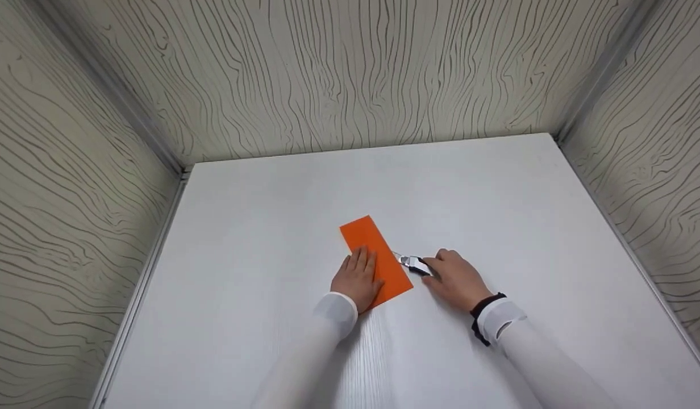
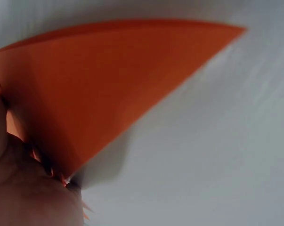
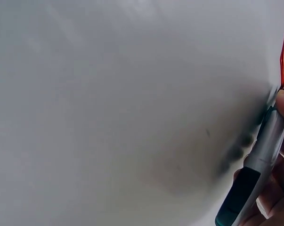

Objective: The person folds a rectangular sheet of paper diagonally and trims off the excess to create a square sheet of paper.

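Observation:
An orange paper, folded double, lies slantwise on the white table. My left hand rests flat on its left side, fingers straight and pressing it down. The left wrist view shows two layers of the paper bowing slightly apart along one edge. To the right, my right hand grips a utility knife with a silver and black body. Its thin blade points up and left at the paper's right long edge; whether it sits between the layers I cannot tell. The right wrist view shows the knife's handle held in curled fingers.
The white table stretches around the paper on all sides. Wood-grain panels stand behind it and at both sides, with grey metal frame strips along the edges.

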{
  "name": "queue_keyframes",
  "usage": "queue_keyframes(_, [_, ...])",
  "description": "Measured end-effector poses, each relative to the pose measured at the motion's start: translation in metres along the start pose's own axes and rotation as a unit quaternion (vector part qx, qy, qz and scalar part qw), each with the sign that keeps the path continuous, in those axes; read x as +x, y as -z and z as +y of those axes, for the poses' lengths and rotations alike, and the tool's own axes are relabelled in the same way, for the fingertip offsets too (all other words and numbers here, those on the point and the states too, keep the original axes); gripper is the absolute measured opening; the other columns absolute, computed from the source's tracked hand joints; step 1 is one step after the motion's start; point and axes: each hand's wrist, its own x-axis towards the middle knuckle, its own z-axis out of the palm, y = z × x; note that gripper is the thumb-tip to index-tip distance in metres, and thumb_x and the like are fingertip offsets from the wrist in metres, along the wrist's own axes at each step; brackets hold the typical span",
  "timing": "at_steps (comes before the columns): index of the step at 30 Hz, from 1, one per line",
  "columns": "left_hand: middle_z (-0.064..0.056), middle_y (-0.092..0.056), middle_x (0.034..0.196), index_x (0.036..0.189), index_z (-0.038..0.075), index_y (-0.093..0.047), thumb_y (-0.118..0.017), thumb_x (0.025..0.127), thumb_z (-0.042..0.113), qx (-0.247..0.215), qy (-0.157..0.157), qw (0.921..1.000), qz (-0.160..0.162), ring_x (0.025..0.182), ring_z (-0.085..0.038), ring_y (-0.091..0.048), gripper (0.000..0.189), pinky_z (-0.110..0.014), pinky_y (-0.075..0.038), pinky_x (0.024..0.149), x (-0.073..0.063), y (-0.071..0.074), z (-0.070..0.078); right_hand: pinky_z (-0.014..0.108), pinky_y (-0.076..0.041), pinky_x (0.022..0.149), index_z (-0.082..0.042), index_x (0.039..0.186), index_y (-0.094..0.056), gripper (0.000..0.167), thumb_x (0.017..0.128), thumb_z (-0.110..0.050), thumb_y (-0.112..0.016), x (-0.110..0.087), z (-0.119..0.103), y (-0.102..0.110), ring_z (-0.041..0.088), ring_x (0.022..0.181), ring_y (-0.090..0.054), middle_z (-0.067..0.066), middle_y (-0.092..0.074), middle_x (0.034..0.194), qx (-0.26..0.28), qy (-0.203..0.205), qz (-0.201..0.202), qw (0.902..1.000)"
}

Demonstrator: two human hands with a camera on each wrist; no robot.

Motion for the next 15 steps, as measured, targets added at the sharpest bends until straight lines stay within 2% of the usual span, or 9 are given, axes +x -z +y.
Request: queue_keyframes(15, [-0.007,-0.018,0.17,0.165,0.014,-0.02,-0.037,0.107,0.056,-0.008,-0.006,1.0,0.003,0.156,-0.025,-0.016,0.073,-0.038,-0.017,0.124,0.0,-0.001,-0.002,0.034,-0.044,0.071,-0.004,0.118,-0.073,0.032,0.092,-0.022,-0.077,0.011,-0.002,0.0,0.021,0.082,-0.048,0.003,-0.055,0.089,-0.008,0.004,0.006,0.9999])
